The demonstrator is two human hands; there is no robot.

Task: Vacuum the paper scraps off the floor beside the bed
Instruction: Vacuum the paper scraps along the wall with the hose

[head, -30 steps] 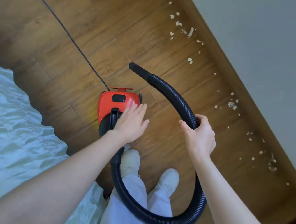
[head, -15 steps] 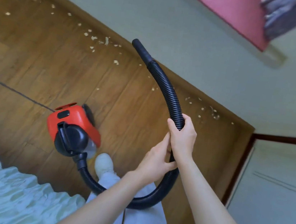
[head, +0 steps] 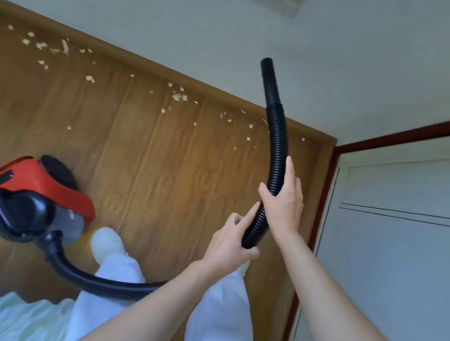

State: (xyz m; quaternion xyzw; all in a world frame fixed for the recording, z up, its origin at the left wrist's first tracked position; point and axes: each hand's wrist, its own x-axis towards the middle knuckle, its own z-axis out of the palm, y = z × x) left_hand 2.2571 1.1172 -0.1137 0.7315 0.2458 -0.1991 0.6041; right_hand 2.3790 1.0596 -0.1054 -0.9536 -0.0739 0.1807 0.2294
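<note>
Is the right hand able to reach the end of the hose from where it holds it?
Probably not without sliding up. The right hand grips the hose well below its nozzle end, with a long bare stretch between them. Nothing blocks the way; the left hand grips lower down.

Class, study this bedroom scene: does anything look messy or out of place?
Yes: pale torn paper scraps litter the brown wooden floor along the wall. The black ribbed vacuum hose, held by both hands, points up, away from them.

One vacuum (head: 36, 200), one hose (head: 275, 148), two hands (head: 282, 203), many scraps (head: 179, 97).
</note>
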